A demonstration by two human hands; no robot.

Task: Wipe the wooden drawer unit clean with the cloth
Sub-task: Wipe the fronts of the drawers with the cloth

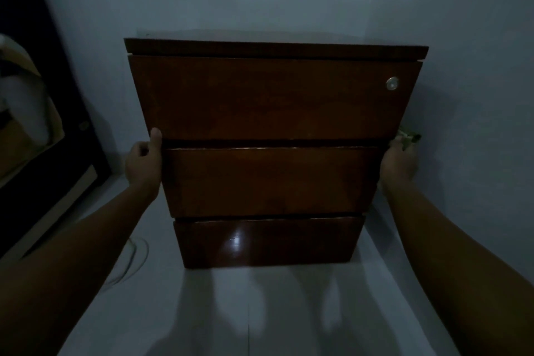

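We grip the drawer unit [268, 101] by both side edges, likely to shift it: left hand [144, 159] clasps wood, right hand [400, 159] bunches what looks like the cloth [409, 139].

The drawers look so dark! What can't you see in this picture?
- Head view: the sides and back of the wooden drawer unit face away.
- The right hand has its fingers behind the unit's edge; the greenish thing it holds, maybe the cloth, is too dim to name.
- The left hand has fingertips hidden by the unit's side.
- The lock is too small for detail.

Both hands [143, 159] [400, 159] outstretched, fingers curled
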